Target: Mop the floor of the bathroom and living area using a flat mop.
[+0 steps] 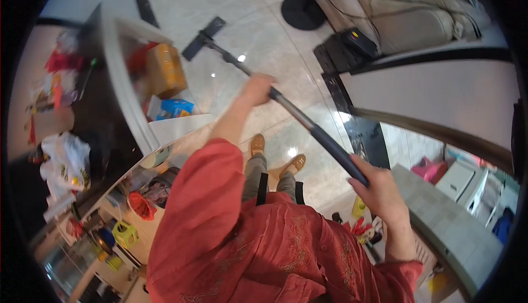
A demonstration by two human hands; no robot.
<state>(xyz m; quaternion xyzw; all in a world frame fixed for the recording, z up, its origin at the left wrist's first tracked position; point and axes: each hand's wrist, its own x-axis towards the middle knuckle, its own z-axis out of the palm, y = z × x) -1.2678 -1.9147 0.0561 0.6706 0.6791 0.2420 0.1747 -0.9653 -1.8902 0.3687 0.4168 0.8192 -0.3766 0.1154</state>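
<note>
I hold a flat mop [297,115] by its long pole, which slants across the view from lower right to upper left. My left hand [258,89] wraps the pole about midway along, just above a dark joint. Around the dark grip near the pole's top end, my right hand [373,183] is closed. The flat rectangular mop head [215,26] lies on the shiny tiled floor [255,22] at the upper left, turned crosswise to the pole. Its underside is hidden.
Left stand an open white cabinet [119,72], a cardboard box [165,70] and a blue packet [176,108]. A round black base [303,11] and black cases [344,49] sit by a beige sofa [416,31]. Below right is a tiled ledge [445,216].
</note>
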